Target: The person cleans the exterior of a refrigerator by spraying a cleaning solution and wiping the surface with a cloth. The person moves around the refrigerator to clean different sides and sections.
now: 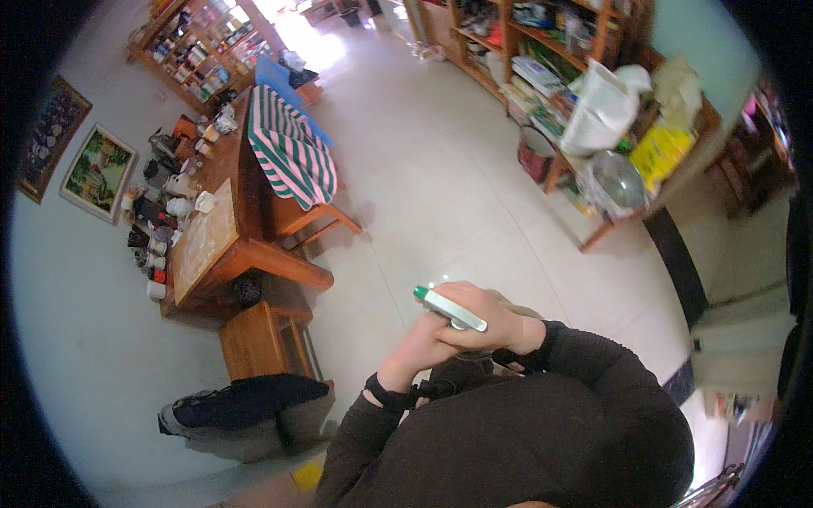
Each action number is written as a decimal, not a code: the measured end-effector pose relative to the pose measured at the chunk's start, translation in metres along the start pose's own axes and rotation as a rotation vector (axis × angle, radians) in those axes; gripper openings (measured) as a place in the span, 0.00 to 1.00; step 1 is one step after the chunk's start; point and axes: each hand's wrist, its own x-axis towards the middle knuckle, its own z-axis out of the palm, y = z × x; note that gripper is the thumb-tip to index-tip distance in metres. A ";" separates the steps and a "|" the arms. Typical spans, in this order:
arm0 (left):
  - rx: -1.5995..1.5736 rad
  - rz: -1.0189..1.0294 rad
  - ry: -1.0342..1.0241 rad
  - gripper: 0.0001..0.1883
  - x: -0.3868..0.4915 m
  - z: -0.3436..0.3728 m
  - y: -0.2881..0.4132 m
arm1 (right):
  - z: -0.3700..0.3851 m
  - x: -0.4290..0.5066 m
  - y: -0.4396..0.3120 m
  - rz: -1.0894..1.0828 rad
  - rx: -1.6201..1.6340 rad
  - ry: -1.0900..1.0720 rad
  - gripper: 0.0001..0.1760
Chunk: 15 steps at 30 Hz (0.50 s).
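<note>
In front of my dark-clothed torso, both hands come together. My right hand (486,311) is closed around what looks like a trigger spray head (456,311), white with a green nozzle pointing to the upper left. Whatever lies below the spray head is hidden by my hands. My left hand (419,343) presses up against the right one just beneath the sprayer; its fingers are hidden, so its grip cannot be made out. A beige cloth-like thing (517,305) shows partly behind my right wrist.
Left, a wooden table (209,244) carries jars and cups. A chair draped with a striped cloth (295,149) and a wooden stool or chair (257,343) stand beside it. Right, a low bench (597,235) bears bags and a glass-like bowl (613,181). Pale tiled floor (438,190) runs between.
</note>
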 end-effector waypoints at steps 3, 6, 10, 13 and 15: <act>-0.064 0.072 0.065 0.27 0.075 -0.065 -0.058 | -0.037 0.096 0.066 -0.192 -0.060 -0.021 0.30; 0.001 -0.043 0.164 0.29 0.153 -0.159 -0.118 | -0.095 0.189 0.121 -0.036 0.098 -0.057 0.28; 0.161 -0.161 0.486 0.26 0.251 -0.278 -0.175 | -0.172 0.291 0.181 0.352 0.433 0.080 0.27; 0.243 -0.109 0.655 0.21 0.335 -0.361 -0.210 | -0.232 0.344 0.239 0.550 0.560 0.256 0.28; 0.201 -0.158 0.681 0.18 0.398 -0.416 -0.240 | -0.263 0.381 0.296 0.430 0.383 0.396 0.30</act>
